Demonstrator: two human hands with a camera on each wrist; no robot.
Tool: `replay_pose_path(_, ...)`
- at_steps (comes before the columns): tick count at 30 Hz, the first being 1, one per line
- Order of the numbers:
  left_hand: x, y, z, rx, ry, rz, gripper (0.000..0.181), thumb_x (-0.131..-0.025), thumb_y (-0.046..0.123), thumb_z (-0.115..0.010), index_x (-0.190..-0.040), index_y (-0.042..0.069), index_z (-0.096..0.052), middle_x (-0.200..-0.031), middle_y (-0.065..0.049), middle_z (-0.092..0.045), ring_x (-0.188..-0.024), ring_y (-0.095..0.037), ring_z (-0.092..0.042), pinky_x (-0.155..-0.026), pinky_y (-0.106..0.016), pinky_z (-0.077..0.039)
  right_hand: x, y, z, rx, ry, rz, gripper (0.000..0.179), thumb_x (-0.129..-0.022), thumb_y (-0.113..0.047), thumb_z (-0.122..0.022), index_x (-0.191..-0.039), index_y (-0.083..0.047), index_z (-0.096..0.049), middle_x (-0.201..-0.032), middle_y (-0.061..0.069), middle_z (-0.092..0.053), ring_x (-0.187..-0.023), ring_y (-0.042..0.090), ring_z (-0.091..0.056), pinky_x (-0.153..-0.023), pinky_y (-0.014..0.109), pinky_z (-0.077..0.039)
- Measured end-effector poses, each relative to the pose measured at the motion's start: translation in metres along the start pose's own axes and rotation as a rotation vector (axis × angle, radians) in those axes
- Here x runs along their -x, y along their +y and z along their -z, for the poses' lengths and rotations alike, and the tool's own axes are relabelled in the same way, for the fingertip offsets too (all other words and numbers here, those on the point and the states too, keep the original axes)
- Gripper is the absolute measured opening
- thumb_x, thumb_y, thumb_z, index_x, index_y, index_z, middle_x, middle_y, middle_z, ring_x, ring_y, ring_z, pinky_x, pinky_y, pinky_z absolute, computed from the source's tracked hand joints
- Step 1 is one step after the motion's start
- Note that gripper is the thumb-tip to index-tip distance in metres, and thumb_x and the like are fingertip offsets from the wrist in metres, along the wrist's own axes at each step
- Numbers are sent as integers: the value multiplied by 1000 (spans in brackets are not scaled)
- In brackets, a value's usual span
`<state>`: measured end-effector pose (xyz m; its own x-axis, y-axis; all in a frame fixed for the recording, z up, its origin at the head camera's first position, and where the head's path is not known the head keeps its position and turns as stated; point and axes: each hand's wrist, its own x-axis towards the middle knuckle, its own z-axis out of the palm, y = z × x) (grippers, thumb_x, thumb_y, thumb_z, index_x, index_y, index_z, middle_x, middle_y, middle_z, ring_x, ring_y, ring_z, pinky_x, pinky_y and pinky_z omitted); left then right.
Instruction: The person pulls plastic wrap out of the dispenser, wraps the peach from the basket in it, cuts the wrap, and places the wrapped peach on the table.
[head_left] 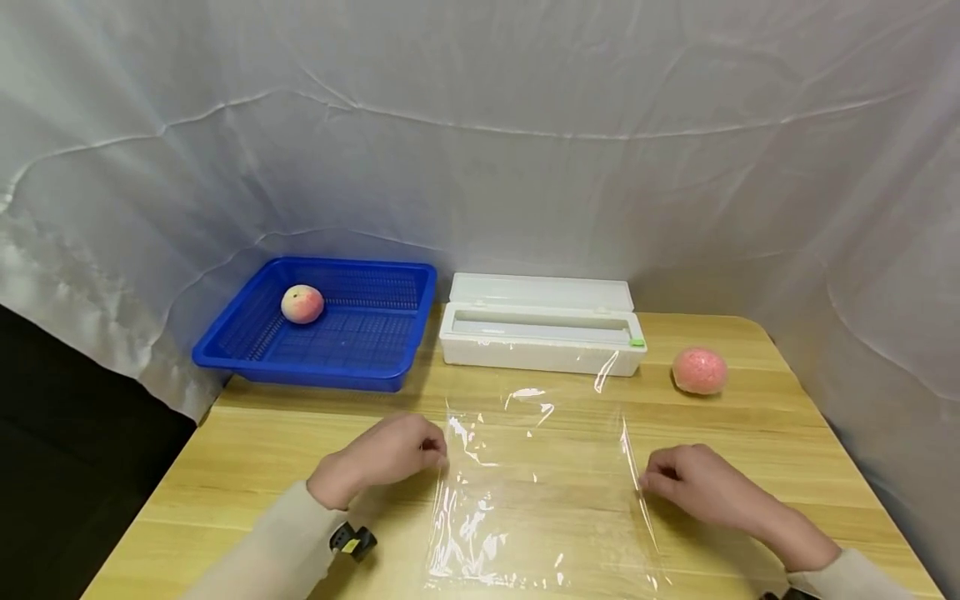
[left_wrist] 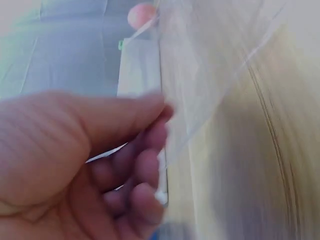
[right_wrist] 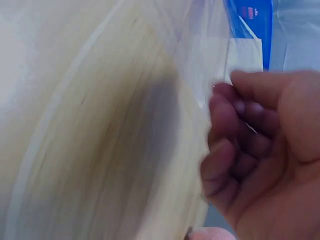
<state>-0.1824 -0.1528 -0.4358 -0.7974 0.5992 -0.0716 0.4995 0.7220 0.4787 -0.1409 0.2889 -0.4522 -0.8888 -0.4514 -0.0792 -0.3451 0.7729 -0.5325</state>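
A sheet of clear plastic wrap [head_left: 536, 479] is spread between the two hands, full of glossy creases. At its left edge, the left hand [head_left: 396, 452] pinches the film between thumb and curled fingers; in the left wrist view the film [left_wrist: 215, 75] runs off from the fingertips. On the opposite edge the right hand [head_left: 697, 483] pinches the film between thumb and forefinger, its other fingers curled. Beyond the sheet stands a white wrap dispenser box [head_left: 543, 354] with its lid raised and a green slider [head_left: 637, 342] at the right end. The sheet's far edge overlaps the box's front.
On the left, a blue plastic basket [head_left: 330, 375] holds a pale pink peach [head_left: 303, 304]. A pink peach [head_left: 700, 371] with a shiny surface lies on the wooden table [head_left: 772, 442], right of the box. A grey-white cloth [head_left: 525, 183] hangs behind and at the sides.
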Motion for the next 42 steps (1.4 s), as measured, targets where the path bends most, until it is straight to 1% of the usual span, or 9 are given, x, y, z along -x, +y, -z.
replay_pose_path(3, -10, -2, -7, -20, 100, 27, 8, -95, 10, -76, -101, 13, -80, -88, 8, -71, -79, -8, -59, -72, -29, -53, -11, 1, -3, 63, 97, -58, 6, -101, -23, -71, -97, -21, -75, -67, -16, -49, -62, -1, -43, -60, 22, -38)
replay_pose_path(5, -17, -4, -12, -41, 119, 34, 20, -94, 12, -78, -114, 9, -79, -93, 3, -71, -85, -11, -60, -78, -32, -54, -18, 2, -6, 94, 127, -75, 15, -100, -22, -72, -113, -15, -76, -69, -14, -52, -62, 1, -44, -61, 23, -39)
replay_pose_path(8, -23, -7, -17, -64, 96, 51, 42, -91, 20, -83, -130, 8, -73, -98, -1, -69, -92, -17, -59, -85, -39, -53, -27, 5, -11, 140, 143, -75, 32, -100, -22, -73, -129, -8, -72, -71, -12, -52, -64, 3, -44, -63, 25, -38)
replay_pose_path(12, -30, -11, -22, -94, 54, 64, 65, -86, 31, -88, -142, 8, -66, -99, -3, -66, -96, -20, -56, -90, -42, -50, -37, 11, -17, 195, 152, -86, 41, -98, -25, -75, -134, -6, -70, -76, -9, -54, -72, 8, -49, -69, 31, -43)
replay_pose_path(16, -34, -14, -26, -127, 24, 69, 75, -84, 36, -89, -147, 8, -61, -93, 1, -58, -93, -17, -51, -90, -41, -48, -41, 17, -22, 227, 156, -94, 46, -98, -30, -75, -136, -4, -69, -101, 5, -74, -94, 22, -68, -83, 47, -57)
replay_pose_path(20, -37, -15, -27, -122, 14, 77, 77, -84, 36, -89, -149, 9, -59, -93, 2, -56, -91, -16, -49, -88, -39, -48, -42, 20, -23, 251, 164, -103, 49, -98, -34, -75, -137, -3, -68, -127, 16, -73, -115, 36, -70, -92, 58, -56)
replay_pose_path(28, -42, -17, -21, -63, -15, 120, 79, -86, 35, -88, -154, 13, -55, -95, -1, -58, -94, -18, -51, -86, -38, -47, -45, 20, -17, 271, 160, -137, 50, -97, -37, -76, -132, -2, -70, -115, 11, -75, -100, 25, -69, -87, 54, -57)
replay_pose_path(35, -46, -14, -17, -38, 7, 108, 73, -88, 34, -86, -152, 13, -57, -101, -2, -63, -98, -19, -54, -90, -40, -50, -58, 11, -16, 209, 262, -124, 38, -99, -29, -74, -125, -2, -72, -80, -4, -58, -75, 15, -51, -68, 35, -43)
replay_pose_path(42, -54, -10, -21, -51, -19, 133, 75, -88, 34, -86, -153, 12, -55, -103, -2, -61, -96, -18, -52, -91, -40, -49, -74, 5, -22, 224, 250, -115, 38, -99, -25, -72, -126, 2, -72, -91, 4, -63, -82, 21, -57, -73, 41, -50)
